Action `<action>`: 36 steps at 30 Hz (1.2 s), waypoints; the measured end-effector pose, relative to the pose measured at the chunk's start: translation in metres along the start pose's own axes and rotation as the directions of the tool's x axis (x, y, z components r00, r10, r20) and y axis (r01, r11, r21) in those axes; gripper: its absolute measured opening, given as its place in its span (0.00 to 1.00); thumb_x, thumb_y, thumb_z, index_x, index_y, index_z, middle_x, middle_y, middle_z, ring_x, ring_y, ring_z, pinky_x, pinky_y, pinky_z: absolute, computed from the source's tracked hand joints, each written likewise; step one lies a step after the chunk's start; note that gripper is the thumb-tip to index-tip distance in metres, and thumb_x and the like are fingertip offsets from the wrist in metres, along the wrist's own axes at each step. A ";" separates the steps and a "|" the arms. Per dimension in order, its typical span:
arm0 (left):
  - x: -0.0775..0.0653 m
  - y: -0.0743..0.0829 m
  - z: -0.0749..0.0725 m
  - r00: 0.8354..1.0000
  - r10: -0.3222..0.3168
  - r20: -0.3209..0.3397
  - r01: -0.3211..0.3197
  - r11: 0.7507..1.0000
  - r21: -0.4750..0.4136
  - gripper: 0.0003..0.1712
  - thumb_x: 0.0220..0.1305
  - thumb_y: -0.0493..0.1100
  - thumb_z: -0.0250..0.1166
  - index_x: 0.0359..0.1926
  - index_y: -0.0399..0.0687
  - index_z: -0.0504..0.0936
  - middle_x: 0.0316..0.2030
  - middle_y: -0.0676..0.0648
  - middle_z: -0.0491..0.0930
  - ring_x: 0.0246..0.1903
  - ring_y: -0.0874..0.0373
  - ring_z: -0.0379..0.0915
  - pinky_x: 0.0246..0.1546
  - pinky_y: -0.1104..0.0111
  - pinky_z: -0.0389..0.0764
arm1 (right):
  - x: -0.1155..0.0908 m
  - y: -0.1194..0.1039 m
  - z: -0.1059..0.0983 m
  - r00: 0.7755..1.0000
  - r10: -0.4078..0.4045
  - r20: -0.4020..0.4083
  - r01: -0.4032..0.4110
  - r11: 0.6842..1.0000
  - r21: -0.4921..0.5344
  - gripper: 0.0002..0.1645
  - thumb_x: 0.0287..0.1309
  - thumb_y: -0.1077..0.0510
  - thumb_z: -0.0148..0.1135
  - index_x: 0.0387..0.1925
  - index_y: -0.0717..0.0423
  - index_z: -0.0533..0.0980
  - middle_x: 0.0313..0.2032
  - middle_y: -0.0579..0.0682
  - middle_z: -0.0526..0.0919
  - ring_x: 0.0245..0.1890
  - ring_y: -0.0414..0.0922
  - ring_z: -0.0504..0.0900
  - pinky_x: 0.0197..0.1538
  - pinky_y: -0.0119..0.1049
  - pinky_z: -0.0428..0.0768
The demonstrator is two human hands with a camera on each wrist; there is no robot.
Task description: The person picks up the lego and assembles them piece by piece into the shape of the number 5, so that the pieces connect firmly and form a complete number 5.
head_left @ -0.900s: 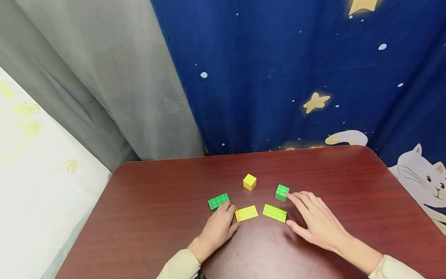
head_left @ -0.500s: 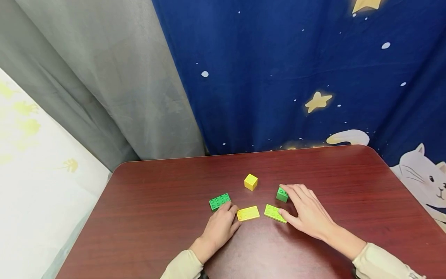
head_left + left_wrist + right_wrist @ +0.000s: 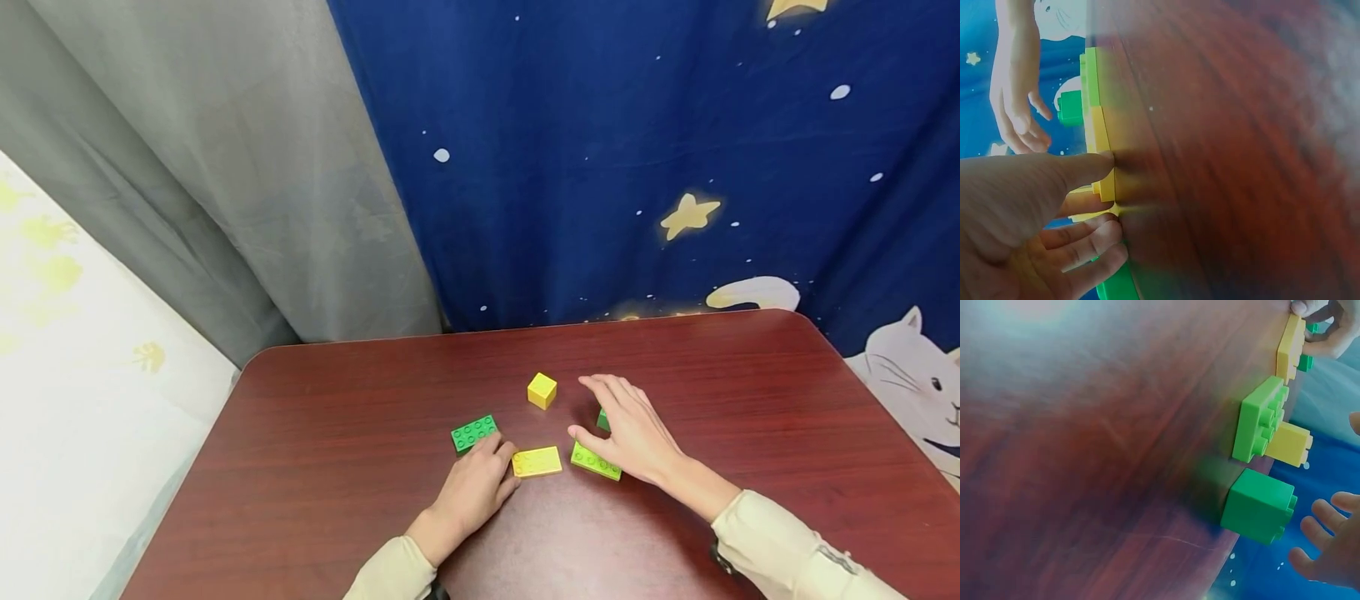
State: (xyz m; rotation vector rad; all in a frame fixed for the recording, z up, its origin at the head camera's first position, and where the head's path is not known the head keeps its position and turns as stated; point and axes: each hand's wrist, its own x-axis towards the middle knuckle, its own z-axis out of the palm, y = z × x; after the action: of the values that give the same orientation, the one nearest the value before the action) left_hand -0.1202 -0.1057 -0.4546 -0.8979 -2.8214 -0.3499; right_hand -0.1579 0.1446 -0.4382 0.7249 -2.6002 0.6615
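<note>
Sleeves (image 3: 397,571) come in from the near side. Ahead of them the left hand (image 3: 471,485) pinches one end of the yellow plate (image 3: 538,462), thumb on the near edge and index finger behind. So the plate sits right in that pinch, flat on the table (image 3: 337,417), sticking out to its right. Looks like hard plastic, so I'm guessing light, stiff, a bit slick, tough to break. I'd hold it by the long edges, low down, so the studs stay free.

Lime plate (image 3: 597,467) is next, right of the pinch with a gap between. The right hand (image 3: 632,427) hangs over there with its fingers spread, touching nothing as far as I can see. Partly hidden under it is the green cube (image 3: 1254,506), chunkier, so probably easiest to take by the sides. Green brick (image 3: 472,434) is just beyond the left hand's knuckles; can't tell whether any fingers touch it. Farther out past the pinch, the yellow cube (image 3: 542,391) sits on its own.

Table's reddish-brown with a shine, so stuff might slide if nudged. Past it there's white cloth (image 3: 90,417) off to the left, then a grey curtain (image 3: 262,167) past the left hand, and a blue curtain (image 3: 570,167) with stars (image 3: 689,217) and a cat (image 3: 900,362) beyond the right.
</note>
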 end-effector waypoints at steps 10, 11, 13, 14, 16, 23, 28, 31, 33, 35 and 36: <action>0.001 -0.001 0.000 1.000 0.023 -0.002 -0.023 0.999 0.044 0.15 0.54 0.48 0.69 0.38 0.46 0.77 0.32 0.52 0.68 0.35 0.58 0.70 0.31 0.66 0.75 | 0.021 0.004 0.010 0.995 0.068 0.070 -0.070 0.997 0.030 0.40 0.49 0.40 0.64 0.58 0.59 0.68 0.52 0.54 0.73 0.53 0.53 0.70 0.55 0.53 0.64; 0.001 -0.001 0.001 1.000 0.026 -0.004 -0.026 0.999 0.048 0.15 0.54 0.48 0.69 0.38 0.46 0.77 0.32 0.52 0.68 0.35 0.58 0.70 0.31 0.66 0.75 | 0.022 0.004 0.011 0.994 0.074 0.078 -0.077 0.997 0.029 0.39 0.50 0.40 0.64 0.58 0.59 0.68 0.51 0.54 0.73 0.53 0.53 0.70 0.55 0.53 0.64; 0.001 -0.001 0.001 0.999 0.031 -0.007 -0.031 0.998 0.053 0.15 0.54 0.48 0.69 0.38 0.46 0.77 0.32 0.52 0.68 0.36 0.58 0.70 0.32 0.66 0.76 | 0.025 0.004 0.014 0.992 0.084 0.092 -0.086 0.996 0.026 0.39 0.50 0.40 0.64 0.57 0.59 0.69 0.51 0.54 0.73 0.52 0.53 0.70 0.55 0.53 0.64; 0.001 -0.001 0.001 0.999 0.033 -0.008 -0.032 0.998 0.053 0.15 0.54 0.48 0.69 0.38 0.46 0.77 0.32 0.52 0.68 0.36 0.58 0.70 0.32 0.66 0.76 | 0.026 0.004 0.015 0.991 0.087 0.099 -0.090 0.996 0.024 0.39 0.50 0.40 0.64 0.57 0.59 0.69 0.51 0.54 0.74 0.52 0.53 0.70 0.55 0.53 0.64; 0.001 -0.001 0.001 0.999 0.031 -0.007 -0.031 0.998 0.047 0.15 0.54 0.48 0.69 0.39 0.47 0.77 0.32 0.52 0.68 0.36 0.58 0.70 0.32 0.66 0.76 | 0.029 0.003 0.018 0.989 0.092 0.116 -0.095 0.995 0.021 0.39 0.49 0.39 0.64 0.57 0.60 0.69 0.50 0.55 0.74 0.51 0.53 0.71 0.55 0.54 0.64; 0.001 -0.004 0.001 1.000 0.017 -0.002 -0.016 1.000 0.016 0.15 0.53 0.48 0.69 0.39 0.46 0.78 0.31 0.53 0.68 0.34 0.58 0.69 0.31 0.66 0.75 | 0.042 0.000 0.028 0.974 0.143 0.176 -0.143 0.990 -0.011 0.40 0.47 0.37 0.65 0.54 0.60 0.71 0.47 0.55 0.76 0.48 0.53 0.73 0.53 0.54 0.63; 0.000 -0.006 0.001 1.000 0.016 0.002 -0.016 1.000 -0.027 0.15 0.53 0.47 0.70 0.39 0.46 0.78 0.30 0.53 0.67 0.31 0.60 0.67 0.30 0.68 0.73 | 0.049 -0.003 0.035 0.950 0.205 0.235 -0.204 0.979 -0.026 0.37 0.45 0.38 0.67 0.48 0.60 0.72 0.41 0.52 0.78 0.43 0.52 0.73 0.51 0.52 0.64; -0.001 -0.007 0.001 1.000 0.011 -0.002 -0.011 0.999 -0.046 0.15 0.53 0.47 0.70 0.38 0.46 0.78 0.30 0.53 0.67 0.30 0.60 0.66 0.29 0.68 0.73 | 0.054 -0.005 0.039 0.939 0.223 0.261 -0.223 0.974 -0.030 0.37 0.45 0.37 0.67 0.48 0.60 0.72 0.41 0.52 0.78 0.42 0.52 0.73 0.49 0.51 0.65; -0.001 -0.007 0.001 1.000 0.012 -0.006 -0.013 0.999 -0.051 0.15 0.53 0.47 0.70 0.39 0.46 0.78 0.30 0.53 0.67 0.30 0.60 0.66 0.28 0.68 0.73 | 0.057 -0.004 0.040 0.935 0.233 0.268 -0.231 0.972 -0.039 0.37 0.45 0.37 0.67 0.48 0.59 0.72 0.40 0.51 0.78 0.41 0.51 0.73 0.47 0.50 0.66; 0.001 -0.007 0.001 1.000 0.020 -0.010 -0.020 0.998 -0.054 0.15 0.53 0.47 0.70 0.39 0.47 0.78 0.31 0.54 0.68 0.30 0.61 0.66 0.29 0.68 0.73 | 0.059 -0.003 0.040 0.932 0.239 0.272 -0.234 0.971 -0.051 0.36 0.44 0.37 0.67 0.47 0.59 0.72 0.38 0.50 0.78 0.39 0.50 0.74 0.44 0.48 0.66; 0.001 -0.007 0.001 1.000 0.022 -0.010 -0.022 0.998 -0.053 0.15 0.53 0.47 0.70 0.40 0.47 0.78 0.31 0.54 0.68 0.31 0.61 0.66 0.29 0.68 0.73 | 0.060 -0.003 0.040 0.930 0.241 0.277 -0.234 0.971 -0.058 0.35 0.44 0.38 0.67 0.46 0.58 0.72 0.37 0.49 0.78 0.38 0.50 0.74 0.43 0.47 0.66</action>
State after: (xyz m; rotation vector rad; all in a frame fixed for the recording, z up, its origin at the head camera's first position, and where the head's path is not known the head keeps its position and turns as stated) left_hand -0.1257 -0.1102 -0.4570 -0.9347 -2.8039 -0.4274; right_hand -0.2129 0.0986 -0.4429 0.5333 -2.9875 0.6330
